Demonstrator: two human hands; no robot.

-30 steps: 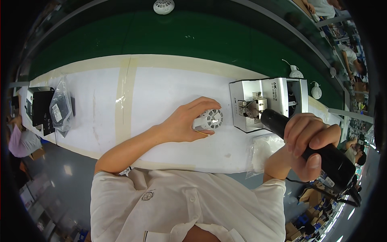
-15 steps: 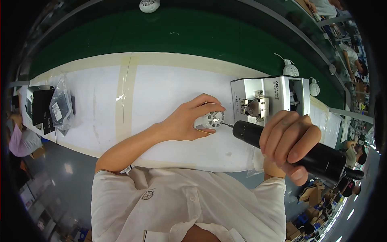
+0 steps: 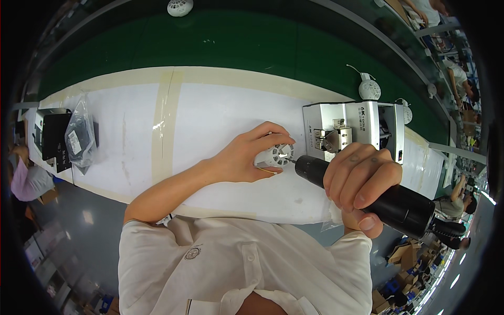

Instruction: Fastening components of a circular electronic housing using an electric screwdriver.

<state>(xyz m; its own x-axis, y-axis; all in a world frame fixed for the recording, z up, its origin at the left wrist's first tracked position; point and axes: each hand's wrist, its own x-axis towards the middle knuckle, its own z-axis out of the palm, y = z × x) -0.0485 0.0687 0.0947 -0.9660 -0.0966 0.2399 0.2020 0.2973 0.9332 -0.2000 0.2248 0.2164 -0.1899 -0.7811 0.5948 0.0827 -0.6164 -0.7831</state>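
My left hand [image 3: 239, 156] is closed around a small white plastic housing [image 3: 274, 156] with a slotted round end, holding it above the white work surface. The slotted end faces right, and a thin yellow wire shows at its lower side. In my right hand [image 3: 362, 181] is a black electric screwdriver [image 3: 405, 212], tilted with its nose toward the housing. Its bit [image 3: 292, 161] meets the edge of the slotted end; whether it sits on a screw is too small to tell.
A silver screw feeder [image 3: 362, 123] stands behind my right hand. Bagged material [image 3: 80, 139] lies on a black box at far left. Beyond the table runs a green conveyor belt [image 3: 236, 42] carrying several white slotted housings [image 3: 369, 90]. Other people work at far right.
The screwdriver has moved left, bringing its bit up to the housing. My left hand has barely shifted. The white housings on the green belt have moved left.
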